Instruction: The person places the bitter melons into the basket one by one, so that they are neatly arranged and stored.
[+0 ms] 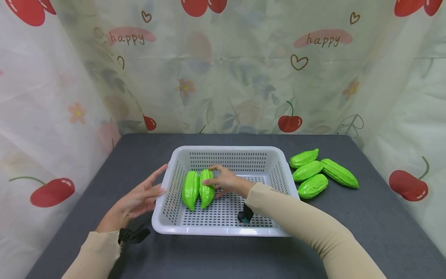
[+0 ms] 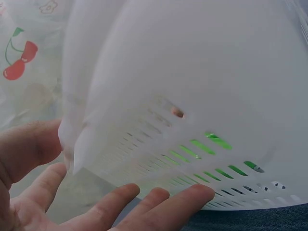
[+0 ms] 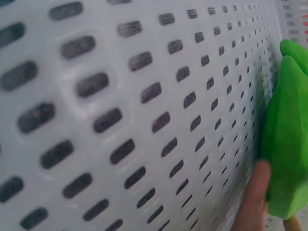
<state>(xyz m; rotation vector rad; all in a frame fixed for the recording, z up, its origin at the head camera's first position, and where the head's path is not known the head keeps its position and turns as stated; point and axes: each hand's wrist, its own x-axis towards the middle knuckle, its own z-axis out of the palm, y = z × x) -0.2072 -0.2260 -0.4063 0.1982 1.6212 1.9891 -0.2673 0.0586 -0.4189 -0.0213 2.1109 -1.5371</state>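
Observation:
A white perforated plastic basket (image 1: 223, 231) stands on the dark table, with two bright green bitter melons lying side by side on its floor. My right hand (image 1: 228, 181) reaches into the basket and grips the right-hand bitter melon (image 1: 207, 197), thumb and fingers about its upper part. Close against it lies the other bitter melon (image 1: 189, 192). In the right wrist view, a finger (image 3: 257, 185) lies along the side of the gripped bitter melon (image 3: 288, 159). My left hand (image 1: 137, 199) is at the basket's left side, its extended fingers (image 2: 163, 204) against the outer wall.
To the right of the basket, several more green bitter melons (image 1: 310, 170) lie grouped on the dark grey table (image 1: 348, 228). A patterned curtain (image 1: 223, 77) with cherries and hearts encloses the back and sides. A small black device (image 1: 246, 214) sits under the right wrist.

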